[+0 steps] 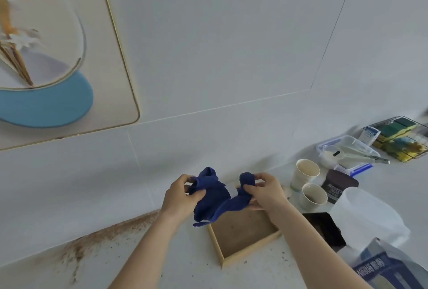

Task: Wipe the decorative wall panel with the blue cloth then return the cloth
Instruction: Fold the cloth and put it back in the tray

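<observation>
Both of my hands hold the crumpled dark blue cloth (215, 198) in the air, just above the far end of a shallow wooden tray (243, 240) on the counter. My left hand (181, 195) pinches the cloth's left end and my right hand (264, 192) grips its right end, where a white label shows. A loose corner hangs down past the tray's far left rim. The decorative wall panel (108, 61), gold-framed with a flower design and a light blue shape, hangs on the wall at the upper left, well away from the cloth.
Two paper cups (305, 173) (313, 197), a dark jar (338, 186), a clear lidded box (345, 152) and a wire basket of sponges (398, 140) stand at the right. A translucent jug (368, 214), a black phone (324, 228) and a printed bag (389, 268) sit nearer. Brown stains (78, 249) mark the counter's left.
</observation>
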### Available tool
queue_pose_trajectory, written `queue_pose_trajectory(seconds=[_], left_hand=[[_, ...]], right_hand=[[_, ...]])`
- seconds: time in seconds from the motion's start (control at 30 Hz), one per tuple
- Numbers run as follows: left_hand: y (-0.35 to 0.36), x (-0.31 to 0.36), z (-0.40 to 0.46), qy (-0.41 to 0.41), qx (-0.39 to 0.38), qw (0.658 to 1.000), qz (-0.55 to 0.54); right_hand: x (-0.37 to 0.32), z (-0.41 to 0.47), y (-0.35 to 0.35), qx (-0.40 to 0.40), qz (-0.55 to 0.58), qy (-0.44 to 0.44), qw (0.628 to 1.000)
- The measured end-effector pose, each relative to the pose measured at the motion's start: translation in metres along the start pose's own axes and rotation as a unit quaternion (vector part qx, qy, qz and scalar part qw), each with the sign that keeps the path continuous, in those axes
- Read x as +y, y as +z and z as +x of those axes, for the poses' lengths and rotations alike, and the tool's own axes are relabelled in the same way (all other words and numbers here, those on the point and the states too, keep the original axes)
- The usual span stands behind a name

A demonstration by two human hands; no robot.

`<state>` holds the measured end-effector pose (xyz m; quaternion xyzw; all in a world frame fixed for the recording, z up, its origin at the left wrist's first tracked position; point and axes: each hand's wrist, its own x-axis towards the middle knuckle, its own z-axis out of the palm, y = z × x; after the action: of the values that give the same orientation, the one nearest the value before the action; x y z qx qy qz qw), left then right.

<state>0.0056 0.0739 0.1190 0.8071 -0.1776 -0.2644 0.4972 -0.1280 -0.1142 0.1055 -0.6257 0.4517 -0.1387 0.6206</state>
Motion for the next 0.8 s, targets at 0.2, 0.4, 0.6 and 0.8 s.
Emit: queue_pose_trajectory(seconds=[0.2,0.4,0.6,0.8], left_hand=[[0.071,-0.039,0.034,-0.046,-0.036,0.998,0.037],[0.126,-0.077,0.054,-0.068,-0.106,0.99,0.064],[0.159,-0.107,0.053,-0.036,-0.183,0.947,0.261],[0.158,-0.132,0.045,0.022,-0.267,0.836,0.479]], right_hand=[[0.049,0.04,-0.017,0.038,-0.099,-0.015,0.994],[0.095,0.066,-0.019,0.032,-0.156,-0.054,0.986],[0.15,0.073,-0.009,-0.083,-0.388,-0.133,0.908],[0.186,0.069,-0.006,-0.17,-0.547,-0.108,0.813]])
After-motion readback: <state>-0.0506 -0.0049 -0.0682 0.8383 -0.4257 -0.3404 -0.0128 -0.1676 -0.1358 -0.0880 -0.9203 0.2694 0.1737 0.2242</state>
